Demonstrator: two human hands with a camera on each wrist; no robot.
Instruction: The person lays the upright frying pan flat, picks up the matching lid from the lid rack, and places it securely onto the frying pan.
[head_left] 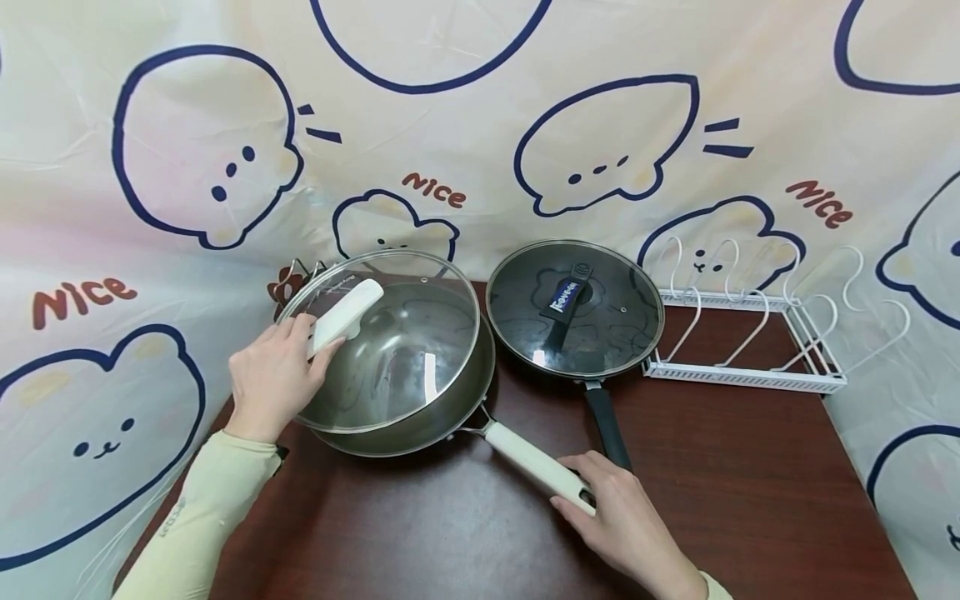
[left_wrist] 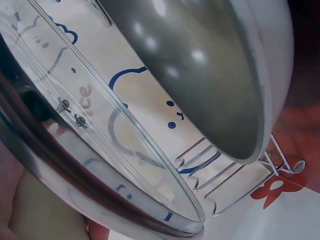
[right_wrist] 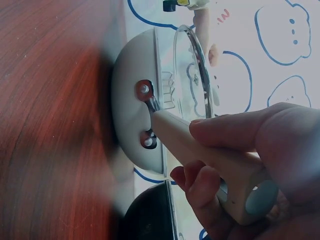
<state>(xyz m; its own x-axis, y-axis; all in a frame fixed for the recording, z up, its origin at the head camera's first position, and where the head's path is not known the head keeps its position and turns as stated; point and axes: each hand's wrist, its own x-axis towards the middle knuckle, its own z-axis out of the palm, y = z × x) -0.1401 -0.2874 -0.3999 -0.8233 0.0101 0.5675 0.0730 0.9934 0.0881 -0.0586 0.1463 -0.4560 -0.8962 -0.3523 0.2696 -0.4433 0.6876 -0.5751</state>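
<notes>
My left hand [head_left: 273, 372] grips the white handle [head_left: 347, 317] of a clear glass lid [head_left: 405, 367]. The lid is held above a deep wok [head_left: 420, 437], apart from its rim, as the left wrist view shows. That wok has a grey inside [left_wrist: 200, 65] and a pale outer wall [right_wrist: 132, 107]. Around the end of its cream handle [head_left: 536, 465] my right hand [head_left: 622, 512] is curled; the right wrist view has thumb and fingers on the handle [right_wrist: 200, 155]. Most of the wok's inside shows through the glass in the head view.
Right of the wok stands a black frying pan with a glass lid [head_left: 600, 333] on it, its black handle [head_left: 607, 425] pointing forward. A white rack [head_left: 742, 375] with curved prongs is at the back right. Behind the wok, a wire rack [left_wrist: 235, 175] is partly hidden. A patterned sheet hangs behind.
</notes>
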